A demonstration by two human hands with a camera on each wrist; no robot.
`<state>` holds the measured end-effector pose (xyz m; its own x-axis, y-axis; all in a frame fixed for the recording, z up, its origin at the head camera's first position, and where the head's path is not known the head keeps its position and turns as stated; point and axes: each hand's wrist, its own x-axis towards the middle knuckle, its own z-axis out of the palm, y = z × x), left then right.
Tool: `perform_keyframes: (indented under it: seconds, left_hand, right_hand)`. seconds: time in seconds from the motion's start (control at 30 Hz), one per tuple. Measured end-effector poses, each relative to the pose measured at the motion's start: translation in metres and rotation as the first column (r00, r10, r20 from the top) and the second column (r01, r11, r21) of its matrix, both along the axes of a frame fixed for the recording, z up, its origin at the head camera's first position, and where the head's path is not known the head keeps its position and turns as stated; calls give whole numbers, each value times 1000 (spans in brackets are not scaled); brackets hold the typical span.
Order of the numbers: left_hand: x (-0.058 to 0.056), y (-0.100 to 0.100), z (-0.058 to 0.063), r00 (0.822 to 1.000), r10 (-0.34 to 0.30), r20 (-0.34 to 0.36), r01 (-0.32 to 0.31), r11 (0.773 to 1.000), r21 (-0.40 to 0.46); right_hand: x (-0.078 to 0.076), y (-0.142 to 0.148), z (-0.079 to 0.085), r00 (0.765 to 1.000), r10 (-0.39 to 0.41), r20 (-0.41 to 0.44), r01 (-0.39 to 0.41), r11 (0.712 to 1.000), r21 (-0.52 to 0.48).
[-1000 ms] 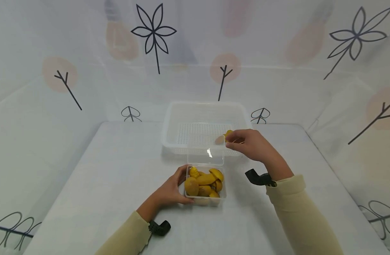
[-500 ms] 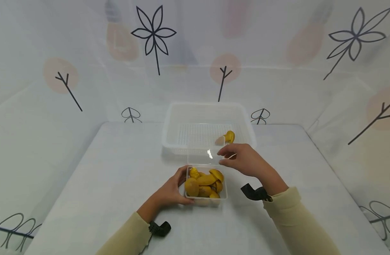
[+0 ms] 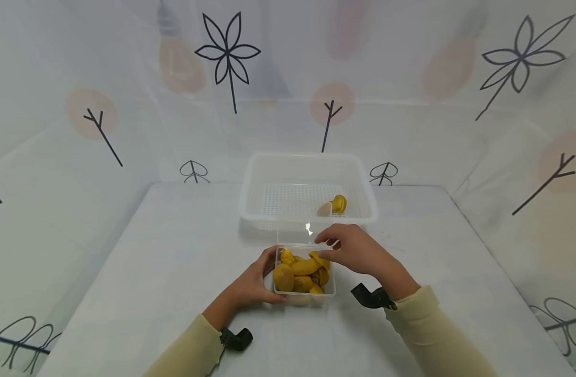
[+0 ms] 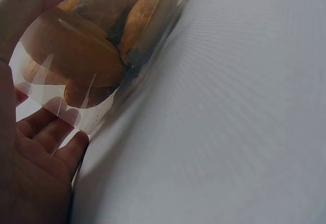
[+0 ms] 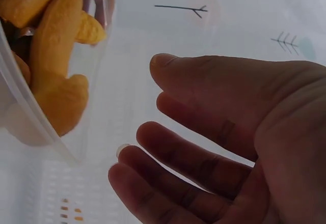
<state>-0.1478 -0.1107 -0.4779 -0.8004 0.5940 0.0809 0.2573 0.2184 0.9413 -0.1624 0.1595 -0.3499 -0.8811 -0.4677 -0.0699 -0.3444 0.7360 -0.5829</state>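
Loosely, the left hand (image 3: pixel 257 281) grips the clear box (image 3: pixel 307 300) at its left side, thumb toward the near corner and fingers toward the far one. Yellow mushrooms (image 3: pixel 306 267) lie heaped inside the box, just right of those fingers. The right hand (image 3: pixel 356 248) hovers by the far right corner of the box, fingers bent and spread from the thumb, holding nothing; the right wrist view shows its fingertips apart from the mushrooms.

A second ago the right hand was over the basket (image 3: pixel 257 219), beside the yellow piece (image 3: pixel 339 203) in there; now it is back nearer the box, and that piece shows fully. The left hand has kept its place.

Counted out: one box, one clear lid (image 3: pixel 297 235) standing raised behind it, one basket, two hands. At least six mushrooms show in the box, but they overlap too much for an exact number. Beside the yellow piece, a pale shape shows through the lid; whether they are one mushroom, I can't tell.
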Motion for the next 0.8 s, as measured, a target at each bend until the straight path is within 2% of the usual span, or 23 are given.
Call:
perform_keyframes:
  seconds: [0.07, 0.2, 0.37, 0.6, 0.8]
  left_hand:
    - [-3, -1, -6, 1000, -2, -19, 3, 1000, 2]
    - [-3, -1, -7, 1000, -8, -30, 8, 1000, 3]
    - [-2, -1, -6, 1000, 4, -4, -4, 1000, -8]
    - [-1, 0, -8, 999, -6, -37, 6, 1000, -8]
    - [1, -1, -8, 998, -5, -57, 5, 1000, -13]
  right_hand:
    - [1, -2, -2, 1000, 12, -2, -12, 1000, 17]
    - [5, -6, -5, 999, 33, -22, -31, 998, 55]
    - [9, -10, -7, 998, 40, -41, -36, 995, 95]
    - [15, -16, -8, 999, 12, -36, -7, 990, 140]
    - [20, -22, -9, 997, 23, -67, -10, 982, 190]
